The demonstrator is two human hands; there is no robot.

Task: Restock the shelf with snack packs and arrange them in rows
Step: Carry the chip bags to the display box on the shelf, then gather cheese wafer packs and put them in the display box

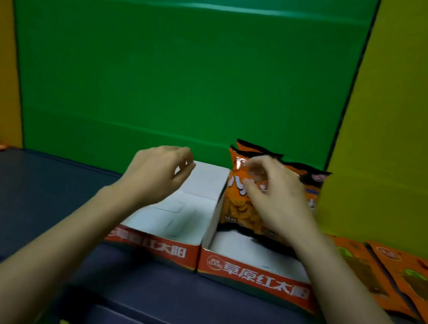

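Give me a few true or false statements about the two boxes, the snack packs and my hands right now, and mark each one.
1. The left box is full of packs. False: its white inside is bare.
2. Orange packs stand upright in the right box. True.
3. The left hand holds a pack. False: it holds nothing, above the left box.
4. The right hand is at the front upright pack. True.
5. Flat packs lie to the right of the boxes. True.
6. The backdrop is blue. False: it is green.
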